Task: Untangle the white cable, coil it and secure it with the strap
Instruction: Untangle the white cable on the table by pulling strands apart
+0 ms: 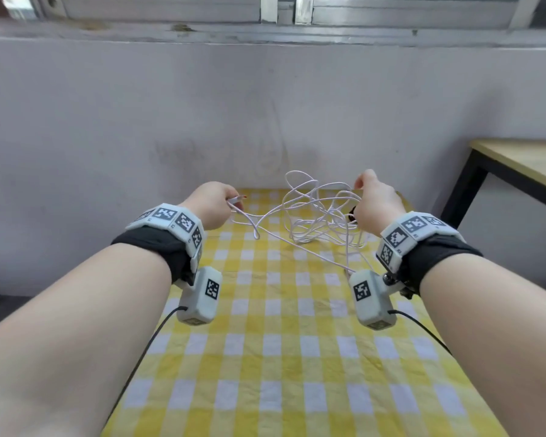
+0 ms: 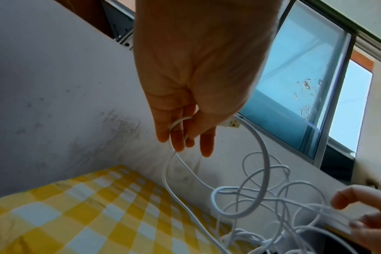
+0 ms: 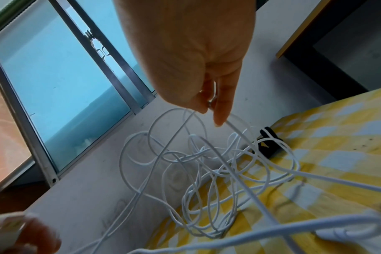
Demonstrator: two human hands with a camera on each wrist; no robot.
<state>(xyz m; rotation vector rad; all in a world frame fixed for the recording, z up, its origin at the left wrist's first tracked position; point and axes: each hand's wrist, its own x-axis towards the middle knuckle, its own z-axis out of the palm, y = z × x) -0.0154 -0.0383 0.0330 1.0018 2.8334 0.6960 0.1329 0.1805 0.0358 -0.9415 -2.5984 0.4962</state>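
Observation:
A tangled white cable [image 1: 312, 216] lies in loose loops at the far end of the yellow checked cloth [image 1: 281, 342]. My left hand [image 1: 208, 203] holds one end of it, plug [image 2: 230, 122] between thumb and fingers, with a strand looped round a finger [image 2: 178, 123]. My right hand [image 1: 375, 200] pinches a strand of the tangle [image 3: 207, 106] and lifts it above the cloth. The cable pile [image 3: 207, 171] hangs and spreads below that hand. A black strap [image 3: 268, 142] lies on the cloth just behind the tangle, partly hidden by my right hand in the head view.
A grey wall [image 1: 265, 105] stands right behind the cloth, with a window [image 1: 281, 7] above it. A wooden table with a black frame [image 1: 517, 165] stands at the right. Black wires run from the wrist cameras [image 1: 202, 294] over the cloth.

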